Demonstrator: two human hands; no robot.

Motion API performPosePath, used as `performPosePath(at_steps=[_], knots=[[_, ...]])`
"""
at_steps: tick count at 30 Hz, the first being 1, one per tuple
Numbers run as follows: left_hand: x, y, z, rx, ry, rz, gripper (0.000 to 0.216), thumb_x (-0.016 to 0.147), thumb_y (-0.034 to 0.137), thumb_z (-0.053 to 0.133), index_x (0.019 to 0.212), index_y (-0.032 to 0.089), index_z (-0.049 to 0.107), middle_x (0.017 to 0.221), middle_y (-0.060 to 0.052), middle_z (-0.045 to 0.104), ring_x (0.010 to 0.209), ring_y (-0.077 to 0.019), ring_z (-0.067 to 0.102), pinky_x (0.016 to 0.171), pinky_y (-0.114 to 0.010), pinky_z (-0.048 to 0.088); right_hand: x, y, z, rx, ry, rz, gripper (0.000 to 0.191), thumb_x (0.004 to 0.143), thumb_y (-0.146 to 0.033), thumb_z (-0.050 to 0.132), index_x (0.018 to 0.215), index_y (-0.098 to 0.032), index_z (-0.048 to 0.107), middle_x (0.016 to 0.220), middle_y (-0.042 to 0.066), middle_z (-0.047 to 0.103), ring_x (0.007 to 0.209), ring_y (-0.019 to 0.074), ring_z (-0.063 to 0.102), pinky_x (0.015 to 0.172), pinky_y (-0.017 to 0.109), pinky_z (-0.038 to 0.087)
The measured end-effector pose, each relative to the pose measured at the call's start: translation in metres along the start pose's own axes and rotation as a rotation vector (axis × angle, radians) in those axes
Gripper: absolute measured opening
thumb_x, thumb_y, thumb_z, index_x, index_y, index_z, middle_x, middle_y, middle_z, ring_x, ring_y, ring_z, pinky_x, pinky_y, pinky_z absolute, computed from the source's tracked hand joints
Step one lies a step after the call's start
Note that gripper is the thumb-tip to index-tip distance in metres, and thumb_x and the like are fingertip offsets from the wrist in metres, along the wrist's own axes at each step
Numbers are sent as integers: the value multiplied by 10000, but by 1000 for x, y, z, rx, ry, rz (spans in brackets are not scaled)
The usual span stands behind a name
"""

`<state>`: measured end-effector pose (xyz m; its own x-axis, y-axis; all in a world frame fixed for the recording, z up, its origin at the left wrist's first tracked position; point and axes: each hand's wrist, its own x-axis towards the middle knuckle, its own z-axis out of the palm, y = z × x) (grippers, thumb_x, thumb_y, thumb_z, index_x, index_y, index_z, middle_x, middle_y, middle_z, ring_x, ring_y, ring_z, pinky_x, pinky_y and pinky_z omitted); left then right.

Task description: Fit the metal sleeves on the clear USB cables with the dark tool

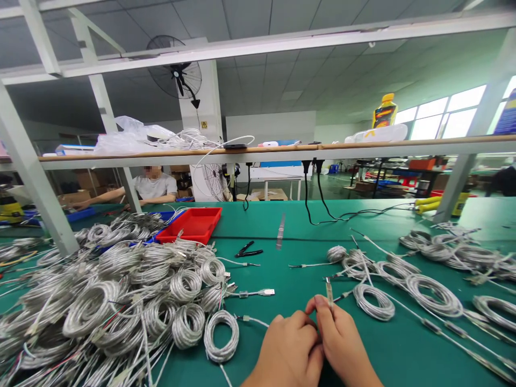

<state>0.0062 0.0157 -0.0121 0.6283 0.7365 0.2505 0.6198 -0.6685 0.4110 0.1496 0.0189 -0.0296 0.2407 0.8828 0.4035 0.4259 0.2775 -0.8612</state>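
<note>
connector [329, 293], held upright above the surface [268, 274] by the pinching fingers of my right hand [341, 334], probably so its end stands clear. my left hand [288, 346] curls beside it, though i cannot tell what it grips. coiled cables [153, 266] lie either side, presumably for reach.

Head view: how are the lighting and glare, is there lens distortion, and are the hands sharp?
In the head view, the windows are nearly blown out; the head view also shows pale sheen on the green tabletop at right; the left post leans strongly there, likely wide-angle stretch; the left hand and right hand look reasonably clear.
</note>
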Motion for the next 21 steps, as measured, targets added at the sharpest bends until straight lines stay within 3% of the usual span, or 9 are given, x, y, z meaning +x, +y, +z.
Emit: performPosePath(at_steps=[3, 10, 15, 21], knots=[[0, 0, 0, -15, 13, -4, 169, 952, 251, 561, 1056, 225, 692, 1163, -42, 705, 1063, -284, 685, 915, -454, 549, 2, 3, 0, -32, 48, -39, 627, 964, -740, 416, 688, -219, 631, 630, 22, 646, 590, 208, 584, 613, 287, 443], [0, 1, 0, -55, 41, -10, 162, 924, 208, 570, 1044, 230, 676, 1197, -32, 694, 1040, -269, 687, 916, -425, 563, 7, 2, -6, -54, 111, -38, 617, 943, -743, 464, 631, -221, 567, 561, -16, 552, 536, 174, 499, 558, 268, 389], [-1, -1, 1, -71, 51, -20, 162, 918, 199, 575, 1037, 237, 679, 1203, -30, 692, 1021, -266, 689, 911, -415, 561, 6, 0, -8, -41, 88, -51, 599, 970, -713, 440, 698, -210, 617, 650, 12, 622, 615, 192, 557, 626, 274, 413], [-2, -1, 3, -78, 58, -15, 164, 899, 201, 584, 1022, 231, 687, 1204, -36, 688, 1043, -278, 682, 926, -437, 550, 6, 8, -4, -25, 36, -53, 634, 1001, -704, 360, 765, -203, 669, 500, -25, 483, 476, 176, 466, 462, 268, 341]])
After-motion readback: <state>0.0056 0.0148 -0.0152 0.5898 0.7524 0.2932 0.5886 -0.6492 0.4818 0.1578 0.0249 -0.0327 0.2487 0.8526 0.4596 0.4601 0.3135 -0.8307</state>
